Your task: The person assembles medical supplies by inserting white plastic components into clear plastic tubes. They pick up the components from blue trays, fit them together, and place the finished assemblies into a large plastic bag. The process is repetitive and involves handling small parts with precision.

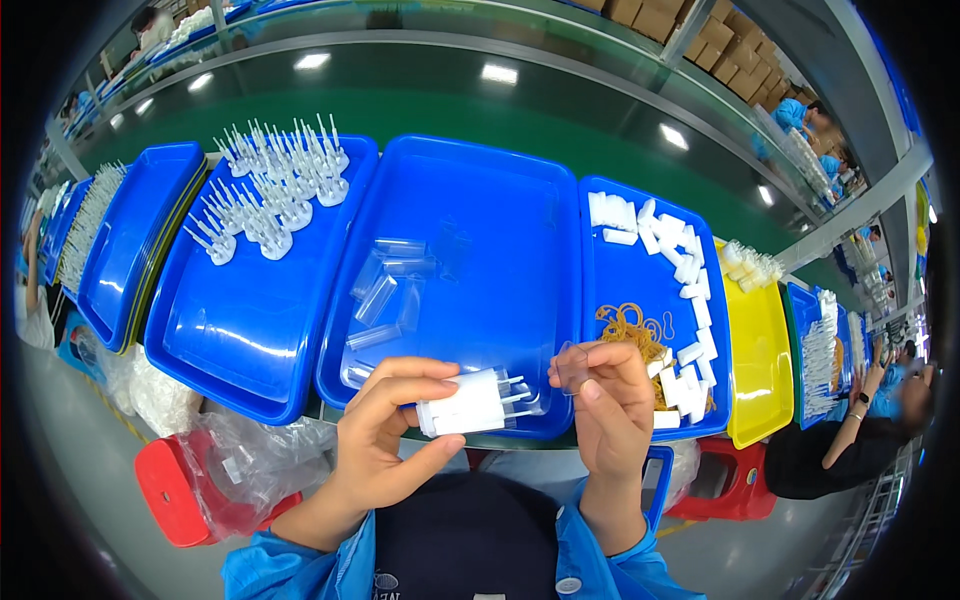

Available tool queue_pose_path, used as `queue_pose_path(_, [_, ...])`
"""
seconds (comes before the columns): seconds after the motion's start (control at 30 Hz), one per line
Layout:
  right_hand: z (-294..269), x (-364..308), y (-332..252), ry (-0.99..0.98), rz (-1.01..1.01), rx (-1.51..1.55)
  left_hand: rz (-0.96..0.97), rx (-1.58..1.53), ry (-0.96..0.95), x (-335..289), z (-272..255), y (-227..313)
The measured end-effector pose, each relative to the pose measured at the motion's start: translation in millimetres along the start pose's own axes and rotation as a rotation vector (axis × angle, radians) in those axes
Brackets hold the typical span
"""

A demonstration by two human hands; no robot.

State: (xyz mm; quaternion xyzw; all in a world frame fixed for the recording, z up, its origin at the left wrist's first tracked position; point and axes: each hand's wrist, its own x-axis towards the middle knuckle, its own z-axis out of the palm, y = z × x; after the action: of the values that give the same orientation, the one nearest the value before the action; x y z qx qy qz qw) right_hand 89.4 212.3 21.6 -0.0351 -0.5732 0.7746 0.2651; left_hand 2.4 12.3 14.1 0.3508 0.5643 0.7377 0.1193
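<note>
My left hand (pixel 380 440) is closed around a bundle of white tubes (pixel 465 404) with a clear plastic sleeve about it. Thin white prongs stick out of the bundle's right end. To its right, my right hand (pixel 612 405) pinches a small clear plastic piece (pixel 573 368); its exact kind does not show. The two held things are apart. Both hands are over the near edge of the middle blue tray (pixel 500 300), where several clear plastic sleeves (pixel 376 300) lie on the left side.
A blue tray at left carries white pronged pieces (pixel 270 185). In the right blue tray lie white tubes (pixel 690 265) and tan rubber bands (pixel 630 328). Beyond are a yellow tray (pixel 757 350) and a green belt (pixel 420 95). Red stools (pixel 172 490) stand below; co-workers sit at right.
</note>
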Motion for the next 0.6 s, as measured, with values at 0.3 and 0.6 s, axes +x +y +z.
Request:
queue_pose_path(0.3, [-7, -5, -5, 0.019, -0.057, -0.163, -0.093, -0.011, 0.012, 0, 5, 1])
queue_pose_path(0.6, [0, -8, -13, -0.036, -0.028, -0.307, -0.020, 0.007, -0.003, 2, 4, -5])
